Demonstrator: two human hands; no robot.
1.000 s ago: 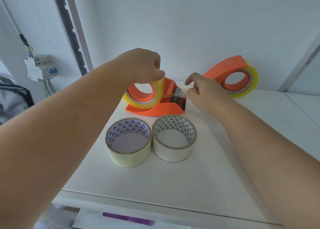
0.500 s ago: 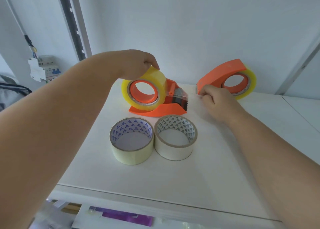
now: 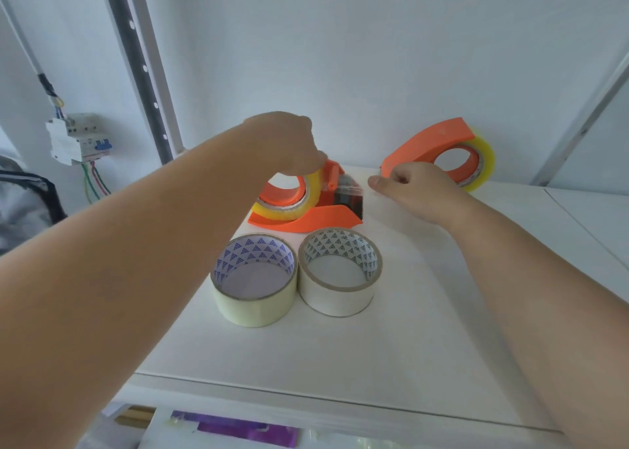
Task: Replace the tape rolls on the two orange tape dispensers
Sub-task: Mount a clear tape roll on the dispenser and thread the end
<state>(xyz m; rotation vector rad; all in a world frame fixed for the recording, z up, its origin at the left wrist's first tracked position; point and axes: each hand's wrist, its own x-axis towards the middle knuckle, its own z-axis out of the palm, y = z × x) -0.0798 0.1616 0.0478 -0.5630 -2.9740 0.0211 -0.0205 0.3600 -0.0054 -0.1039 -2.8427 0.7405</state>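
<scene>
My left hand point(image 3: 289, 142) grips the yellow roll point(image 3: 299, 200) on the near dispenser point(image 3: 306, 222), mid-worktop point(image 3: 340, 346). My right hand point(image 3: 412, 190), fingers curled, sits beside the far dispenser point(image 3: 429, 142); whether it pinches anything I cannot tell. Two spare rolls point(image 3: 253, 307) stand in front, side by side.

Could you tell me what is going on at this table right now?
A person is swapping tape on two orange dispensers. The left hand grips the yellow roll on the near dispenser. The right hand is curled beside that dispenser's blade end, holding nothing that I can make out. The far dispenser has its yellow roll on. Two spare rolls, a cream one and a white one, lie flat and touching on the table.
</scene>
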